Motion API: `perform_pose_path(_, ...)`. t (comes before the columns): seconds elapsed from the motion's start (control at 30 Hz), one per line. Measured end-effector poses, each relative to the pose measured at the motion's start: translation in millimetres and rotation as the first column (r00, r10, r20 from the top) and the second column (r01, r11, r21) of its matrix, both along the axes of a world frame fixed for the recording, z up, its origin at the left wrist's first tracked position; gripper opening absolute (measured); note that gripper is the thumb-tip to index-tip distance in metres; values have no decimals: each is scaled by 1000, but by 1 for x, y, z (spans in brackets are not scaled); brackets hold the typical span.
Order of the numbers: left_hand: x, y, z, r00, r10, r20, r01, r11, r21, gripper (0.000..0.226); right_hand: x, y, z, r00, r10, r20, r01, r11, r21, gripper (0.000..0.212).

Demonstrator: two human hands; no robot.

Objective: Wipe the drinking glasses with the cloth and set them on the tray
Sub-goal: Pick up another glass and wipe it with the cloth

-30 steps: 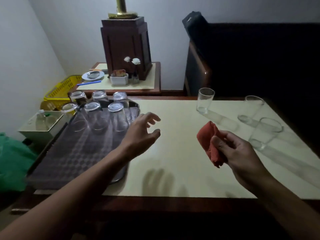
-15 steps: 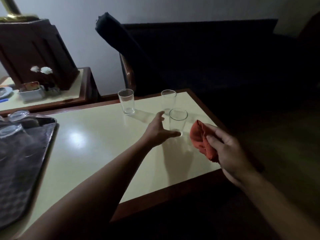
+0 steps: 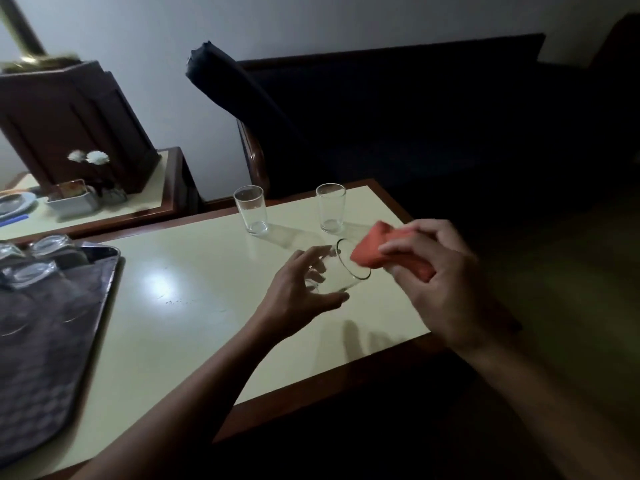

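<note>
Orange folded cloth (image 3: 388, 254), pinched in my right hand (image 3: 440, 282), sits at the mouth of a clear drinking glass (image 3: 341, 271). My left hand (image 3: 298, 292) grips it tilted, fingers curled round it, over the cream-topped wooden table (image 3: 194, 306). At left, upturned clear glasses (image 3: 31, 271) stand on a dark patterned tray (image 3: 52, 341). Farther off, a left upright glass (image 3: 252, 209) and a right upright glass (image 3: 330, 207) stand apart near the table's far edge.

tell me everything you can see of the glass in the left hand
The glass is a plain clear tumbler, apparently empty. The left hand grips its base end with thumb and fingers, holding it tipped on its side above the table, mouth towards the right hand. The orange cloth in that hand meets the rim.
</note>
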State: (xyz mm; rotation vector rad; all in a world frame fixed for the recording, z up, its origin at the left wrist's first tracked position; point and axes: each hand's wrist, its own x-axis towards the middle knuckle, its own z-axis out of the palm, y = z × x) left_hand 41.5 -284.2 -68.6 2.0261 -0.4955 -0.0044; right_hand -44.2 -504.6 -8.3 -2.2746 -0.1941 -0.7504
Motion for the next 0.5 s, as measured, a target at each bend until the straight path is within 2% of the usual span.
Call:
perform_pose_path(0.07, -19, 25, 16, 1000, -21, 21, 21, 1000, 13, 72, -2, 20, 9, 979, 204, 24, -197, 967, -159, 21)
perform_pose_path(0.1, -28, 40, 23, 999, -23, 40, 22, 999, 33, 75, -6, 32, 13, 951, 309, -7, -305, 935, -179, 23)
perform_pose_path(0.17, -46, 71, 38, 996, -19, 88, 10, 995, 97, 77, -16, 53, 23, 884, 437, -165, -448, 894, -31, 40)
perform_pose_path(0.23, -63, 102, 49, 995, 12, 99, -25, 991, 130, 76, -25, 70, 27, 794, 524, -308, -508, 850, 136, 54)
perform_pose_path(0.27, -72, 116, 54, 996, 41, 74, -49, 992, 112, 73, -28, 79, 26, 788, 537, -302, -520, 842, 143, 54)
perform_pose_path(0.37, -99, 151, 73, 995, 102, -15, -102, 994, 30, 61, -35, 104, 27, 867, 481, -127, -475, 877, 78, 43)
perform_pose_path(0.43, -119, 171, 85, 988, 89, -126, -103, 988, -115, 56, -41, 118, 33, 904, 425, -52, -423, 905, 49, 39)
perform_pose_path(0.5, -138, 187, 95, 966, 50, -253, -118, 957, -264, 57, -49, 133, 41, 892, 452, -2, -452, 892, -10, 32)
